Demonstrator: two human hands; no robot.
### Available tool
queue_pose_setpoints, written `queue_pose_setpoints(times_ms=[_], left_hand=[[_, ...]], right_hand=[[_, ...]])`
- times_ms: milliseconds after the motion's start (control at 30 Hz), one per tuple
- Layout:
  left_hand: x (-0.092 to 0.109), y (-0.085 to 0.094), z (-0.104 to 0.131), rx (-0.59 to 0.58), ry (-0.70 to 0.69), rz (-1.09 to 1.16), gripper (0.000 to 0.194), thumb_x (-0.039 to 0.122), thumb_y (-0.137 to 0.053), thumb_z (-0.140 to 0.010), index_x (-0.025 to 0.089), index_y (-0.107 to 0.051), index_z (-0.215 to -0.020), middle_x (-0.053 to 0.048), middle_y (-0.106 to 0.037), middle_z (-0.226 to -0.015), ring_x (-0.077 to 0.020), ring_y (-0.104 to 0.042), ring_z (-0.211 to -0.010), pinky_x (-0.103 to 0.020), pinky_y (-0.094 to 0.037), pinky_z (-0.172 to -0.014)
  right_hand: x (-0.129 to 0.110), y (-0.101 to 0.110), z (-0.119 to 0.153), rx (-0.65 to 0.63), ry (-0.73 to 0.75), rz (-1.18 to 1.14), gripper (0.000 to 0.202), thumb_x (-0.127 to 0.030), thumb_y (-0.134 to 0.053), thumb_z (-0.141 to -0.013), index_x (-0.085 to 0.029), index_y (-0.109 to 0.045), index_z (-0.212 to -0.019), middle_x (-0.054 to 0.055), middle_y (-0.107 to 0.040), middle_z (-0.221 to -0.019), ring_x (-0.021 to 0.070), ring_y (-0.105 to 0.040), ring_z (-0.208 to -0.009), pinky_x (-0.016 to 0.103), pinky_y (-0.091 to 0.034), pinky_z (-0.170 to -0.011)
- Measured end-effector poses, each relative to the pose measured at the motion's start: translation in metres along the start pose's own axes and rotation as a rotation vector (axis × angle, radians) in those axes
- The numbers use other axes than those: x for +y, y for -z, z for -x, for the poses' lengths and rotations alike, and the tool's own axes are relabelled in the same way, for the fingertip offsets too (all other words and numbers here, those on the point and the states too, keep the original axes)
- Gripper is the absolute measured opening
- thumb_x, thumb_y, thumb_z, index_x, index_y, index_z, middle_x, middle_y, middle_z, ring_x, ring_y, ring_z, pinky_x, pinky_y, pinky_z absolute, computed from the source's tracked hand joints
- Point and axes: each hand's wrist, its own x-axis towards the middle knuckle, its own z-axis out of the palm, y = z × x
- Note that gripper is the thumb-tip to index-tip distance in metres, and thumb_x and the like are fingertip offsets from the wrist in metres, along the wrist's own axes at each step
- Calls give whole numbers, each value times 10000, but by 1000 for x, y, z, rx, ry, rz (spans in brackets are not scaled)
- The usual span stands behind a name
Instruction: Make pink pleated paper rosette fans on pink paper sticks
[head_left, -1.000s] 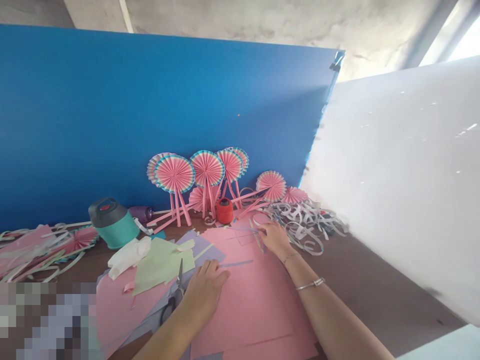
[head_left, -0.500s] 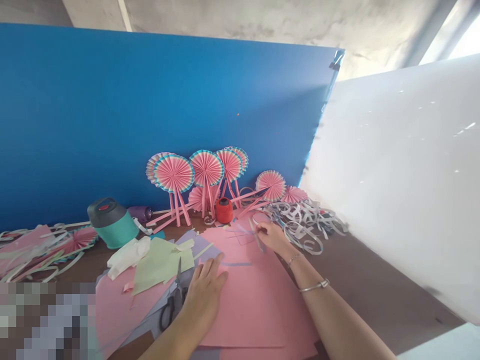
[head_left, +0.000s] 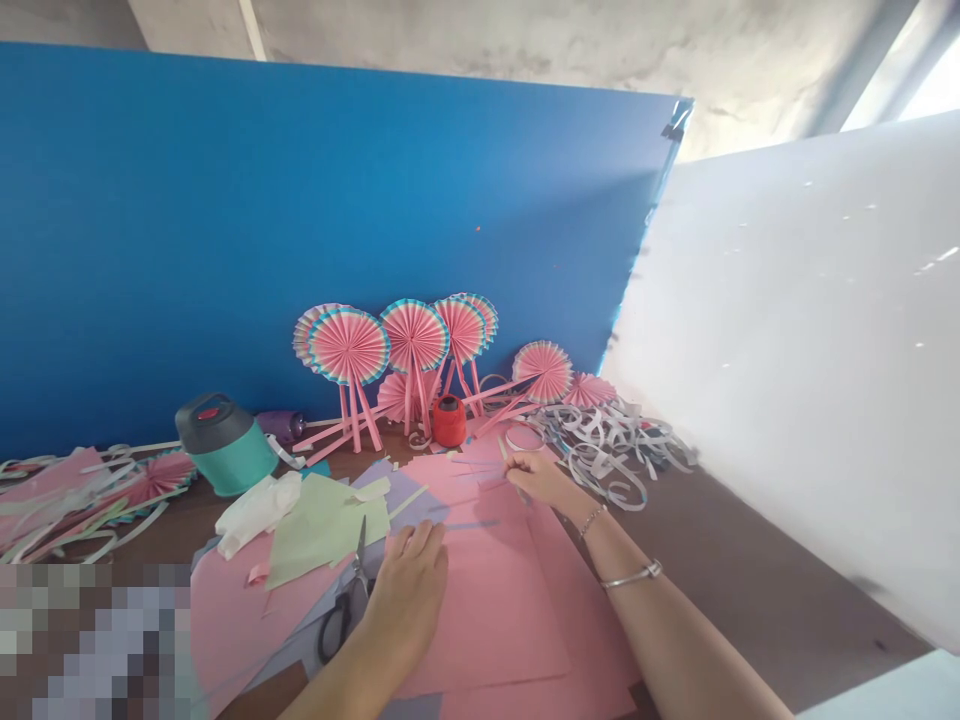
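My left hand (head_left: 411, 590) rests palm down on a pink sheet of paper (head_left: 495, 610), holding nothing, its fingers slightly bent over the sheet's left side. My right hand (head_left: 536, 478) is at the sheet's far edge, fingertips pinched together on a thin pale paper strip (head_left: 503, 452). Part of that strip is hidden by the fingers. More pink paper lies beneath the sheet. Close to my left wrist are scissors (head_left: 361, 560) with dark handles, partly covered by my hand.
Pleated pink paper fans (head_left: 347, 345) lean against a blue panel (head_left: 225, 220). A red spool-like object (head_left: 449, 422), a teal container (head_left: 232, 455), green paper (head_left: 319, 530) and white crumpled tissue (head_left: 259, 512) lie around. Curled paper strips (head_left: 607, 450) are heaped at the right, by a white panel (head_left: 810, 350).
The pink sheet has turned slightly, its near right corner now farther away. My left fingers have drawn in and bent more. My right hand has shifted slightly left with the strip.
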Motion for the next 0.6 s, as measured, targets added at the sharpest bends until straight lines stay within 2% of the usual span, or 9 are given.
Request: queue_pose_setpoints(times_ms=[67, 133, 200, 300, 367, 433, 500, 600], left_hand=[[2, 0, 0, 6, 28, 12, 395, 13, -370, -762, 129, -638, -1027, -139, -603, -1165, -294, -517, -1073, -475, -411, -907], [3, -2, -1, 41, 3, 60, 505, -5, -349, -764, 152, -556, -1197, -121, -536, -1296, -284, -469, -1167, -472, -385, -957], [3, -4, -2, 46, -97, 125, 605, -13, -335, -771, 189, -432, -1333, -77, -407, -1438, -245, -371, -1286, -442, -318, -1048], [4, -8, -4, -60, -220, 204, 621, 10, -336, -788, 214, -382, -1373, -44, -328, -1491, -198, -309, -1340, -392, -275, -1096], [5, -12, -5, -132, -201, 226, 623, 22, -344, -788, 221, -373, -1378, -40, -318, -1497, -200, -310, -1342, -392, -294, -1088], [8, -15, -6, -154, -147, 219, 618, 36, -374, -780, 220, -381, -1370, -49, -329, -1490, -222, -318, -1336, -409, -309, -1075], [13, -17, -9, -128, -113, 199, 602, 62, -424, -767, 210, -398, -1350, -74, -402, -1440, -253, -370, -1295, -428, -340, -1045], [22, -15, -18, -89, -107, 171, 534, 104, -471, -767, 198, -447, -1292, -100, -536, -1278, -290, -457, -1189, -455, -396, -972]], right_hand=[[-2, 2, 2, -29, -6, -34, 89, -208, -477, -730, -167, -553, -707, -65, -471, -527, 77, -463, -417, 199, -339, -455], [-5, 5, 4, -52, -27, -75, 111, -263, -532, -731, -162, -551, -687, -60, -483, -542, 74, -454, -436, 206, -345, -477], [-9, 9, 7, -79, -61, -125, 155, -304, -591, -707, -157, -559, -668, -56, -494, -543, 77, -455, -464, 213, -352, -508], [-12, 15, 11, -101, -86, -174, 177, -317, -634, -670, -149, -578, -660, -50, -513, -554, 76, -460, -511, 210, -347, -538], [-11, 19, 12, -145, -88, -183, 170, -307, -630, -662, -147, -574, -649, -42, -529, -564, 72, -459, -522, 200, -327, -522], [-8, 24, 14, -233, -94, -180, 165, -299, -618, -659, -147, -563, -631, -27, -553, -576, 72, -466, -519, 193, -293, -487], [-4, 30, 15, -323, -100, -180, 173, -304, -607, -662, -149, -552, -611, -17, -565, -573, 69, -462, -504, 191, -262, -461], [-1, 37, 17, -386, -139, -197, 175, -316, -608, -655, -154, -554, -615, -52, -494, -504, 44, -348, -434, 194, -193, -431]])
